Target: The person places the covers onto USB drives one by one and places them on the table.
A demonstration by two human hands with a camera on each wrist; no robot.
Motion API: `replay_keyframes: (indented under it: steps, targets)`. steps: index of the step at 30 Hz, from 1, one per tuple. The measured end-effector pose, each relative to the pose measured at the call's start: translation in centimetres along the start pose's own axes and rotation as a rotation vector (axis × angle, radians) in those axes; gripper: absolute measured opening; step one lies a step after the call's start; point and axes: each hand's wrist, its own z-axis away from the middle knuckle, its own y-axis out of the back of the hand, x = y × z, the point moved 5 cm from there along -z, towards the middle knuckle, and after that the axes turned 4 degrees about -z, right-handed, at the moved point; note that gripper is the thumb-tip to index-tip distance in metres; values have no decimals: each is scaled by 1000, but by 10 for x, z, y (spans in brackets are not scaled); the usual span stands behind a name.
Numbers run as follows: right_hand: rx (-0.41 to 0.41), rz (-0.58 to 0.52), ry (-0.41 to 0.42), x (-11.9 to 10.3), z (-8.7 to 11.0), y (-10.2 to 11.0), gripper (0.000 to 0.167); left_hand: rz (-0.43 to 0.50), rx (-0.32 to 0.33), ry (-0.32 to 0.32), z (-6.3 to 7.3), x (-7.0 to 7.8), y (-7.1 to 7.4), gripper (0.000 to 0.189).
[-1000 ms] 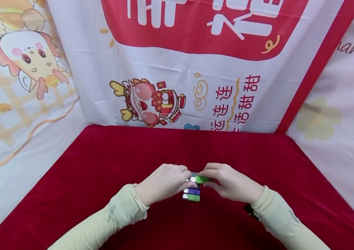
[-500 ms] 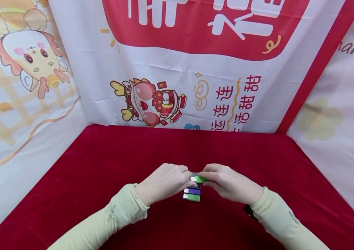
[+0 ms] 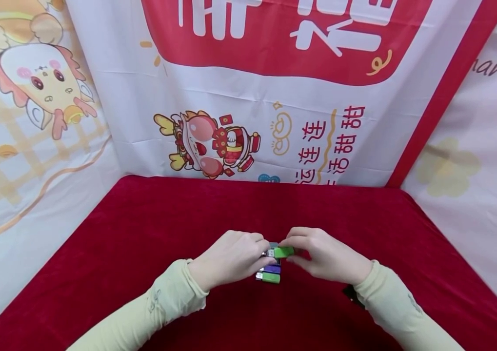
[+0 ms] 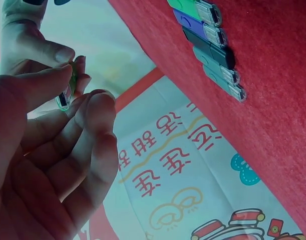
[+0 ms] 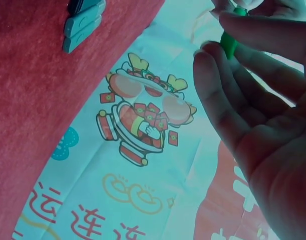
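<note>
A bright green USB flash drive (image 3: pixel 284 252) is held in the air between both hands. My right hand (image 3: pixel 320 256) pinches its green body between thumb and fingers, also seen in the right wrist view with the green body (image 5: pixel 229 44) at the fingertips. My left hand (image 3: pixel 232 258) pinches its connector end; in the left wrist view a clear tip (image 4: pixel 63 101) shows beside those fingers. Below lie several more flash drives in a row: a green one (image 4: pixel 183 6), a purple one (image 4: pixel 195 25), a black one (image 4: pixel 208 47) and grey-teal ones (image 4: pixel 215 62). The hands partly hide this row in the head view.
Red velvet cloth (image 3: pixel 178 209) covers the table. A printed white backdrop (image 3: pixel 239 92) rises at its far edge, with fabric walls on either side. Some small dark object (image 3: pixel 353 296) sits partly under the right sleeve.
The right hand shifts slightly left toward the left hand, then back to the right and a little up with the green body. The left hand stays nearly still; the drives in the row have not moved.
</note>
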Motion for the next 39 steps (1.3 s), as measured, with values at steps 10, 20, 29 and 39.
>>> replay_keyframes:
  steps: [10,20,29,39]
  targets:
    - [-63,-18,-52,2,1,-3,30,-5,-25,9,0,-1,-1,24]
    - [-58,38,-5,-2,0,-9,28,-5,-27,12,1,3,-4,28]
    - [-44,93,43,-5,0,-11,28,-9,-39,-14,1,3,-4,28]
    - [-10,158,62,-7,-2,-12,31,-88,15,-67,2,3,-2,26]
